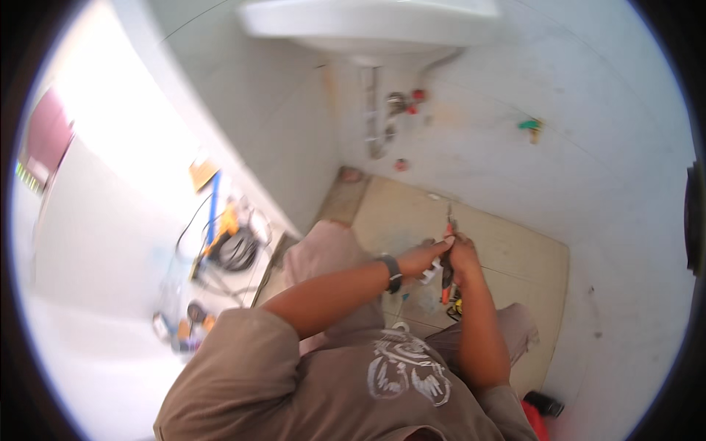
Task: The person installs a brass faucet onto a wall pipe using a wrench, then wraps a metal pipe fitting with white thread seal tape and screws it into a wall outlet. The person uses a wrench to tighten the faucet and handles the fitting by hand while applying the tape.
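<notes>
broadly, pale grey-white walls (618, 220) enclose a beige tiled floor (522, 257), with a white ceramic sink (368, 20) fixed high above it. a person in a brown short-sleeved shirt with a white print (331, 382) is bent low over the floor. off to the left, past the wall's edge, lie a coiled black cable (239, 250) and a long blue strip (214, 209). below the sink runs a grey drain pipe (371, 110); to its right, a green-handled brass tap (531, 128) juts from the wall. the right hand (463, 257) has its fingers wrapped around a slim orange-and-black tool (446, 288), held between the two hands with its thin metal tip pointing away from the body. the left hand (426, 257), below a dark wristwatch (391, 273), meets the tool near its upper end; whether its fingers grip the small white piece (432, 272) just beneath, i cannot tell.
</notes>
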`<action>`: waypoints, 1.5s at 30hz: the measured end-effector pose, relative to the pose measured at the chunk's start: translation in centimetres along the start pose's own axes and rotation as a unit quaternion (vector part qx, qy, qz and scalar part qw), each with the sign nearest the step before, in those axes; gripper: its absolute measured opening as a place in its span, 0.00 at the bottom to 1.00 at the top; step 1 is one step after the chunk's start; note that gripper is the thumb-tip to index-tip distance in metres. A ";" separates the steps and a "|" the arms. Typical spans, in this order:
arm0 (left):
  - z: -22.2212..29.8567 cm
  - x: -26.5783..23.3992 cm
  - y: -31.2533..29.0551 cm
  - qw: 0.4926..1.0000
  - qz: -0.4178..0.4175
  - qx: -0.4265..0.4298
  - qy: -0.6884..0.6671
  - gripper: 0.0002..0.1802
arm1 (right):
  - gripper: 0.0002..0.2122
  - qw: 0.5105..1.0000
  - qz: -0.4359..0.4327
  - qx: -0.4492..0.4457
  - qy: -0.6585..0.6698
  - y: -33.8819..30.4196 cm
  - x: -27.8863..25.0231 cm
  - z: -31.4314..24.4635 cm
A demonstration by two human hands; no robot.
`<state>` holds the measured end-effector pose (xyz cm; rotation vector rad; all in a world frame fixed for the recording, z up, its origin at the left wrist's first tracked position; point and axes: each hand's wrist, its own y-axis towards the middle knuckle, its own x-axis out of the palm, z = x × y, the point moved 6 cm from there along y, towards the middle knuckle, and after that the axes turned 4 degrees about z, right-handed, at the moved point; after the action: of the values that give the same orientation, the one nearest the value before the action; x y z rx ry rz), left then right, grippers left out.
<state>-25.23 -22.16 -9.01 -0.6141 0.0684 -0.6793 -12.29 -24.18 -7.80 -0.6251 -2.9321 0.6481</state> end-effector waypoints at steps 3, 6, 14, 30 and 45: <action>-2.4 1.3 -6.2 0.969 -0.062 -0.049 -0.233 0.37 | 0.12 0.995 -0.036 -0.067 0.066 -2.1 3.9 -2.3; -1.2 0.9 -11.0 0.975 -0.030 0.057 -0.212 0.31 | 0.17 0.983 -0.015 -0.142 0.112 -5.1 6.6 -6.4; 0.9 -4.6 -15.4 0.968 0.092 0.228 0.047 0.47 | 0.22 0.854 -0.151 -0.363 -0.339 -13.7 11.0 -17.9; -5.5 -18.7 -20.3 0.740 0.242 0.201 -0.594 0.14 | 0.25 0.685 -0.370 -0.442 -0.445 -20.3 22.8 -10.8; -47.7 -38.2 -33.7 0.691 0.661 -0.287 -0.053 0.29 | 0.25 0.827 -0.198 -0.115 -0.514 -7.6 5.8 -5.4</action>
<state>-86.37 -43.80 -34.76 -1.0001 0.5793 0.8547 -19.57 -26.05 0.21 0.5675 -3.9500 0.7314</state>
